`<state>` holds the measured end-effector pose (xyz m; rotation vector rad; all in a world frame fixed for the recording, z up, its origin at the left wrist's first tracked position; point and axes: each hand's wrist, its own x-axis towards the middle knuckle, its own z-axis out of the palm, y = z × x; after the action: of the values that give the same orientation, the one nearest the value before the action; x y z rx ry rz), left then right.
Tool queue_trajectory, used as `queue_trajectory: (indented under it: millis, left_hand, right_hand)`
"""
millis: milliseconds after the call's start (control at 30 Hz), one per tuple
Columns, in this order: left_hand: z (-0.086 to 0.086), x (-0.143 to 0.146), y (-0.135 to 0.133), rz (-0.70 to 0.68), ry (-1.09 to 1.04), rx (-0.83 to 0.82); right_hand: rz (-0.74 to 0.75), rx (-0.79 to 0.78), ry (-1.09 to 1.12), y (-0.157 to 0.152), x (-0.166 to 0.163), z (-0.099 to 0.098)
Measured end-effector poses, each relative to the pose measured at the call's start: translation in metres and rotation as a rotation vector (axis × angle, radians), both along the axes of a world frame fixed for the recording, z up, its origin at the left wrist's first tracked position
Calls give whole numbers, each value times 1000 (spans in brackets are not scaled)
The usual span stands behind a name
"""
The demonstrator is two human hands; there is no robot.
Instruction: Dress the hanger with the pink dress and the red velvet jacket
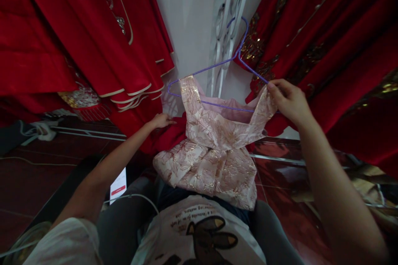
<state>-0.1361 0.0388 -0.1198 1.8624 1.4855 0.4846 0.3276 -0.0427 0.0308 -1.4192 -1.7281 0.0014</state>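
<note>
A pale pink dress (217, 165) with gold brocade hangs in front of me on a purple wire hanger (214, 66), its lower part lying over my lap. My right hand (289, 101) pinches the dress's right shoulder strap at the hanger's right end. The left strap lies over the hanger's other arm, untouched. To the left of the dress, my left hand (161, 121) has its fingers closed at a piece of red cloth (172, 134), which passes partly behind the dress. Its fingertips are small and dim here.
Long red garments (133, 41) with pale piping hang at left; more red garments (326, 49) with gold sequins hang at right. Between them stands a white metal frame (222, 45) by a pale wall. A lit phone (118, 188) and a white cable (137, 196) are near my left leg.
</note>
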Motion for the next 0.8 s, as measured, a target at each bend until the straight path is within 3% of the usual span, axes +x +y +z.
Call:
queue_trajectory:
  millis: [100,200,333,433,533,633,800]
  left_hand:
    - [40,-7,7,34,-10,202]
    - [94,1,21,132,-66,430]
    - [168,35,22,252,62,600]
    - [207,71,-2,283,108,803]
    - [229,100,-39,253,207,916]
    - [238,111,-71,192,387,869]
    - [232,86,-72,184,612,771]
  right_hand:
    - [-30,-18,-14,0,-2,1]
    - [-48,-12,-28,-4,-4,3]
    - [-24,48,-52,-23,-10,15]
    - [13,73,-89,-43,-17,29]
    - [20,86,-153,-57,-29,43]
    - [-7,112,-160,-60,-35,48]
    - [-100,126,-126,-43,-15,40]
